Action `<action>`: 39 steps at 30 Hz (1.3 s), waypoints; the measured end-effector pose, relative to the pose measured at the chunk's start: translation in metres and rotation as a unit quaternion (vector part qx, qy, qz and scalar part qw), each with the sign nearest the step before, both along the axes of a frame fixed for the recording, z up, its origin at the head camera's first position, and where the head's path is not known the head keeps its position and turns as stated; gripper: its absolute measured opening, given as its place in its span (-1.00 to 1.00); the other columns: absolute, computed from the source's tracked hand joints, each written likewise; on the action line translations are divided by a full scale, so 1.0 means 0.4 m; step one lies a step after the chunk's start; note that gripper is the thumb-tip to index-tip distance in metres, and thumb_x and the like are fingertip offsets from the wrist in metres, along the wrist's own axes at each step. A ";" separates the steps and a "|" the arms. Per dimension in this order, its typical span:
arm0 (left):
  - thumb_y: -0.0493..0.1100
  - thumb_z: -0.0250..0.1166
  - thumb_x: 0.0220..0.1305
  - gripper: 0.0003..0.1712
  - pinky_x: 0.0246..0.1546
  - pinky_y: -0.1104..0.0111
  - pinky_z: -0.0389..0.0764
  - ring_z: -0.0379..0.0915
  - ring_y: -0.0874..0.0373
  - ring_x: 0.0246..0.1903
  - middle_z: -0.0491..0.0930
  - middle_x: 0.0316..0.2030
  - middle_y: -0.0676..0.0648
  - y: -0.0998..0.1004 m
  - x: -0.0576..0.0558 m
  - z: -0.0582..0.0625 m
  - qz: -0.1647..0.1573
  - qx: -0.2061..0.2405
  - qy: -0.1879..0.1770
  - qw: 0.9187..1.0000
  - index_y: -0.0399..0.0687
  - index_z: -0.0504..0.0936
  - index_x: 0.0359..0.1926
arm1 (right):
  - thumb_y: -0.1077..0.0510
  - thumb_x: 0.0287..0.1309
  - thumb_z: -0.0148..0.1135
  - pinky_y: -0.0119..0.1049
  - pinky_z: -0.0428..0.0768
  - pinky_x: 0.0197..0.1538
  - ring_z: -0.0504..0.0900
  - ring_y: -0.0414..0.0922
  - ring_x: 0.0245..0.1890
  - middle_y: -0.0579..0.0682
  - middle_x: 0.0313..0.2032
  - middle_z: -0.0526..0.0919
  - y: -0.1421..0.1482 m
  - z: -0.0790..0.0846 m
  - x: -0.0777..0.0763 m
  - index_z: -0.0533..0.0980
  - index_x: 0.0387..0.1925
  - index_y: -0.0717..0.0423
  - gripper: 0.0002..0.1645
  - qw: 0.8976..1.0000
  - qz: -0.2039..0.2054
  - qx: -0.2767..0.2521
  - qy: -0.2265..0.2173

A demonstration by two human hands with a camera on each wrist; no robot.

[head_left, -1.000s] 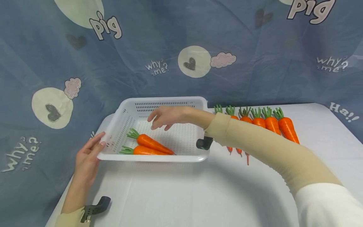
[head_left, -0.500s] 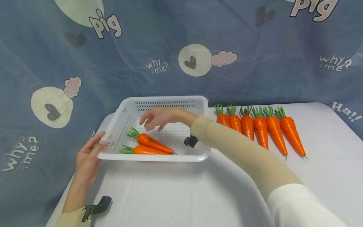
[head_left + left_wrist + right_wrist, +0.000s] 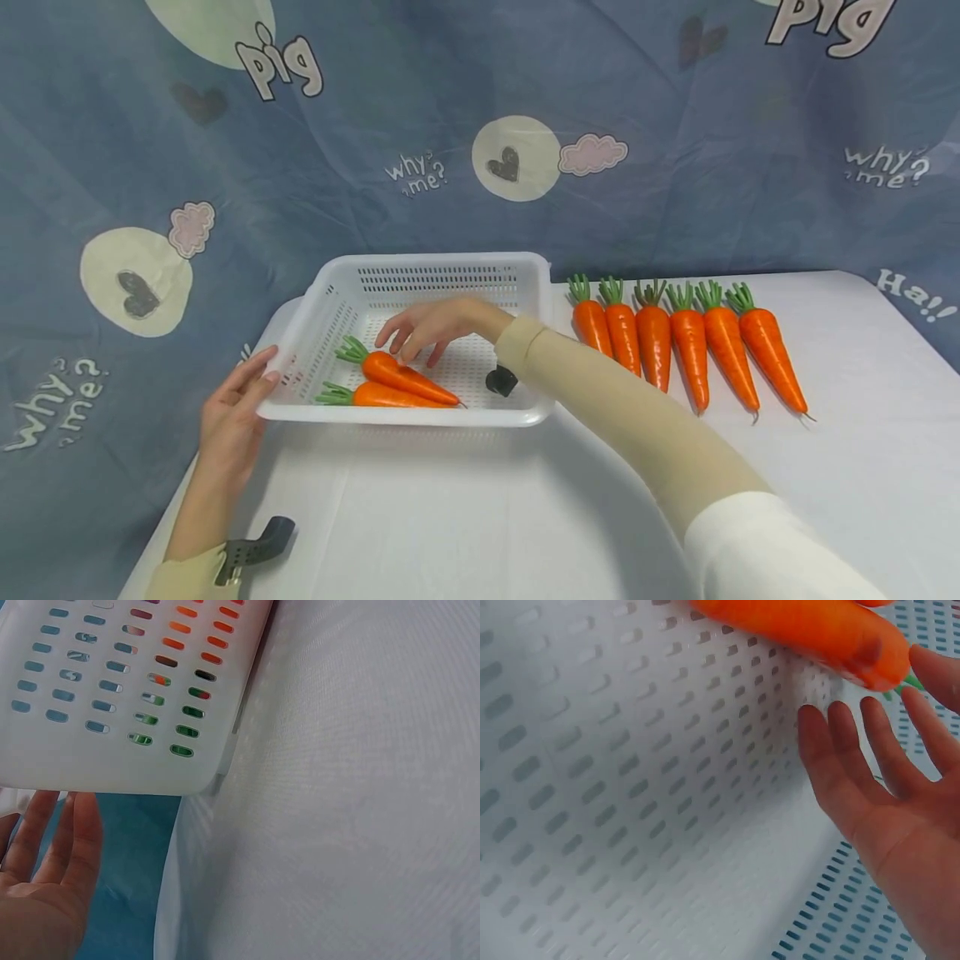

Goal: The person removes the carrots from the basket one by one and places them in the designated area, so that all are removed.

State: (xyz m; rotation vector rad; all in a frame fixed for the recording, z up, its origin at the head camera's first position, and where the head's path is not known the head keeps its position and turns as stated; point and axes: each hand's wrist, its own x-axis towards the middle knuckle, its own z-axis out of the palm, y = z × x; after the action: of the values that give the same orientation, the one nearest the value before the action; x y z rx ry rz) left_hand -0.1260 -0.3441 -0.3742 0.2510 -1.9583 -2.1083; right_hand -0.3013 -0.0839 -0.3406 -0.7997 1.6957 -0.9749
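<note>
In the head view, a white perforated plastic basket (image 3: 480,287) holds two carrots with green tops. My right hand (image 3: 431,329) reaches down inside it, fingers loosely bent, right above the upper carrot (image 3: 401,377). The right wrist view has that hand (image 3: 907,802) with fingers spread and the thumb at the broad end of a carrot (image 3: 817,637); nothing is gripped. The lower carrot (image 3: 390,397) lies along the front wall. My left hand (image 3: 232,417) holds the basket's left rim between thumb and fingers; in the left wrist view the fingertips go behind the rim.
Right of the basket, several carrots (image 3: 690,350) lie side by side on the white table (image 3: 450,517), tops toward the back. A blue printed cloth (image 3: 360,108) hangs behind. Each wrist wears a dark camera mount (image 3: 258,546).
My right hand has moved left over the basket, then lowered toward the upper carrot. The forearm no longer covers most of the row at right. The left hand stays on the rim.
</note>
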 end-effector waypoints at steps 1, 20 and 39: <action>-0.20 0.29 0.36 -0.45 -0.12 0.51 0.56 0.37 0.17 0.10 0.39 0.23 -0.06 0.000 0.000 0.000 0.000 -0.001 0.000 1.000 -0.06 0.45 0.34 | 0.29 0.24 0.17 -0.04 0.56 0.08 0.51 -0.07 0.07 -0.01 0.22 0.45 -0.002 -0.003 0.000 0.39 0.28 0.01 -0.43 1.000 0.002 0.002 -0.005; -0.26 0.26 0.37 -0.45 -0.15 0.50 0.58 0.39 0.17 0.06 0.44 0.16 -0.01 0.000 0.003 0.003 -0.010 0.008 0.013 1.000 -0.10 0.44 0.35 | 0.26 0.11 0.36 -0.13 0.60 0.01 0.52 -0.05 0.06 0.03 0.31 0.24 -0.029 -0.029 0.015 0.25 0.36 -0.14 -0.18 0.999 0.033 0.017 -0.004; -0.23 0.28 0.36 -0.44 -0.12 0.50 0.57 0.37 0.17 0.10 0.39 0.22 -0.04 -0.001 0.001 0.003 0.002 0.004 -0.002 1.000 -0.08 0.44 0.36 | 0.29 0.06 0.35 -0.13 0.65 -0.13 0.58 -0.06 -0.06 0.03 0.22 0.34 -0.038 -0.025 0.025 0.33 0.29 -0.15 -0.23 0.997 -0.003 0.006 0.082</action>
State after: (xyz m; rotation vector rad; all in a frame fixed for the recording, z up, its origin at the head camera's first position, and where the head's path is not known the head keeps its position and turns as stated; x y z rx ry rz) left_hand -0.1256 -0.3444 -0.3729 0.2597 -1.9492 -2.1163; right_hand -0.2912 -0.0992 -0.3505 -0.8875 1.8427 -0.9238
